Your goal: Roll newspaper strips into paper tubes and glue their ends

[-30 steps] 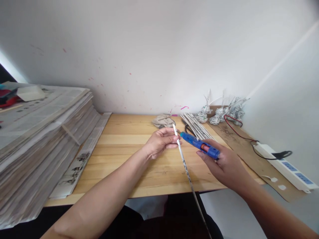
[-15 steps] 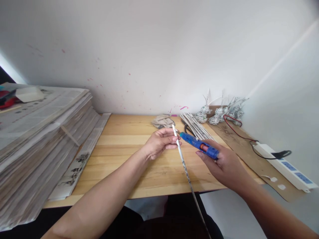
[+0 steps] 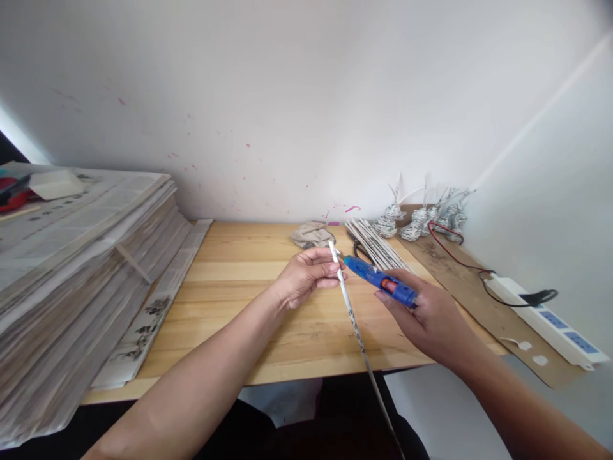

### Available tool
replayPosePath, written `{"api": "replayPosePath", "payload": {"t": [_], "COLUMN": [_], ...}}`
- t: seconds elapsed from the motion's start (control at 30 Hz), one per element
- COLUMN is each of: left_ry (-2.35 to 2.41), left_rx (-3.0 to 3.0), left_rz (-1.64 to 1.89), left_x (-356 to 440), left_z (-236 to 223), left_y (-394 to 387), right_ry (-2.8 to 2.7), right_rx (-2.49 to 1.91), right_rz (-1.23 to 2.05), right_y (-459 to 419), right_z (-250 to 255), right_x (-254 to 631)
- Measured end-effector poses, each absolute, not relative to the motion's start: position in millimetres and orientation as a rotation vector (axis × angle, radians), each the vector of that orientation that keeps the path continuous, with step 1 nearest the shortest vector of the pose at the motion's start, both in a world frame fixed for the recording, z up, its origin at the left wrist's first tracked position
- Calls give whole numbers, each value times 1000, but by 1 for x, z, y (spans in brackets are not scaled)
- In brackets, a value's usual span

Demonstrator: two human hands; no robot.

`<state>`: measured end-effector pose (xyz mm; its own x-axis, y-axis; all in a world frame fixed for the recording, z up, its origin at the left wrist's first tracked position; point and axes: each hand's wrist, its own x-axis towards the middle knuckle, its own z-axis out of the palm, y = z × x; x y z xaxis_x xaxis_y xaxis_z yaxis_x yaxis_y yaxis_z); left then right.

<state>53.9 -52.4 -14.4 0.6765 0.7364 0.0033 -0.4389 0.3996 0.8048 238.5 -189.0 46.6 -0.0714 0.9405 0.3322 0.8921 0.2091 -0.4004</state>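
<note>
Between the thumb and fingers of my left hand (image 3: 309, 275) is a long thin rolled-paper tube (image 3: 345, 297), printed like newspaper. Its white upper end sticks up past my fingers, and its lower length slants down over the table edge toward my lap. My right hand (image 3: 433, 316) is wrapped around a blue hot glue gun (image 3: 380, 281). The gun's nozzle points left at the tube's upper end, close to my left fingertips; whether it touches the paper I cannot tell.
A tall newspaper stack (image 3: 96, 287) fills the left side. At the back lie a crumpled cloth (image 3: 312, 234) and a bundle of paper tubes (image 3: 378, 246). Woven paper pieces (image 3: 416, 223) stand on cardboard (image 3: 460, 287) at the right, beside a white power strip (image 3: 546, 319).
The view has shifted very slightly. Both hands keep their hold on the paper tube and the glue gun, and the nozzle stays by the tube's upper end.
</note>
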Motion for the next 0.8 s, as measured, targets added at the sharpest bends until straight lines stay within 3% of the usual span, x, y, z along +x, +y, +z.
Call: {"api": "replayPosePath", "payload": {"t": [0.8], "left_ry": [378], "left_rx": [895], "left_rz": [753], "left_x": [53], "left_z": [-14], "left_y": [-52], "right_ry": [-1968], "right_rx": [-1678], "right_rz": [121], "right_y": [-194], "right_z": [48], "right_x": [236]}}
